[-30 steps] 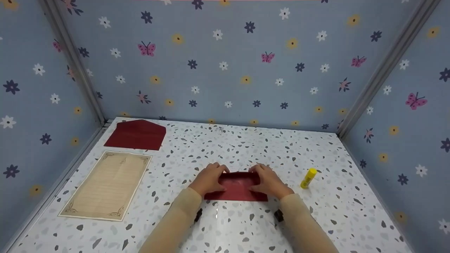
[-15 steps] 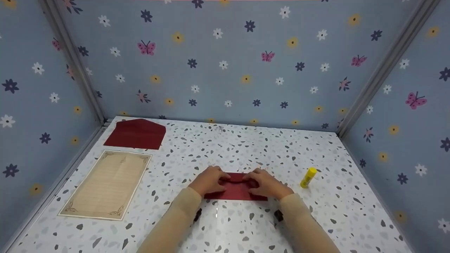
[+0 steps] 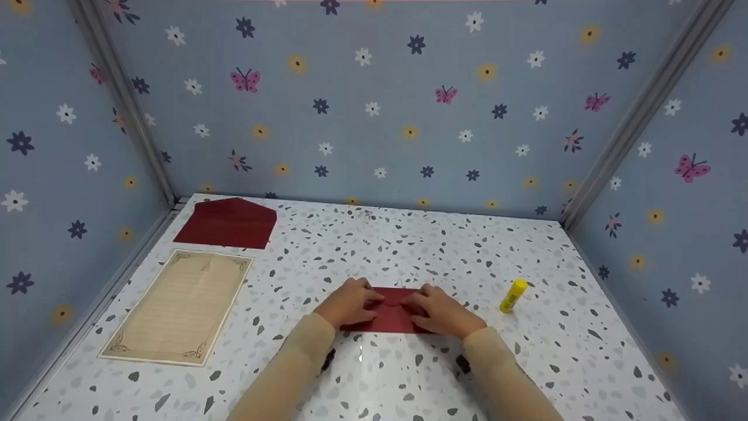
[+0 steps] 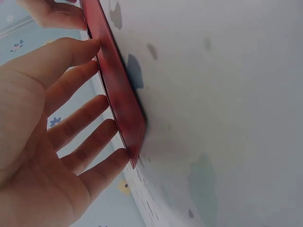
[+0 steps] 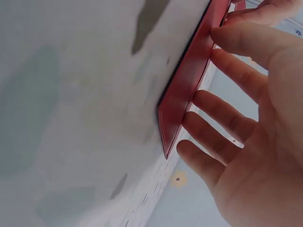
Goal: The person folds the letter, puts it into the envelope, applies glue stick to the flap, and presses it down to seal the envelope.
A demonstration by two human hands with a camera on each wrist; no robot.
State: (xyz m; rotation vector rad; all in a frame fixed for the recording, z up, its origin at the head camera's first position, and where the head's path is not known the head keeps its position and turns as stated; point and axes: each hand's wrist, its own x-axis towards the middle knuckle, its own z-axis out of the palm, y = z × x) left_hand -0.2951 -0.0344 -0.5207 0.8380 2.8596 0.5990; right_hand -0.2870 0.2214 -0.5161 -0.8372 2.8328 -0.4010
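Note:
A red paper envelope (image 3: 390, 321) lies on the speckled table in front of me, its flap folded down over the body. My left hand (image 3: 349, 302) presses on its left part, and my right hand (image 3: 441, 310) does the same on the right. Both wrist views show the thumbs on the near face of the envelope (image 4: 124, 111) and the other fingers spread, fairly straight, along its flap side. Nothing is gripped. The palms hide both ends of the envelope in the head view.
A yellow glue stick (image 3: 513, 296) stands right of my right hand. At the far left lies another red envelope (image 3: 229, 225) with a pointed edge. Below it is a beige lined letter sheet (image 3: 178, 307) with an ornate border. Flower-patterned walls (image 3: 374, 134) enclose the table (image 3: 327, 240).
The envelope's flap has come down from standing up to lying flat against the body. My fingers have followed it toward me, the right hand shifting slightly.

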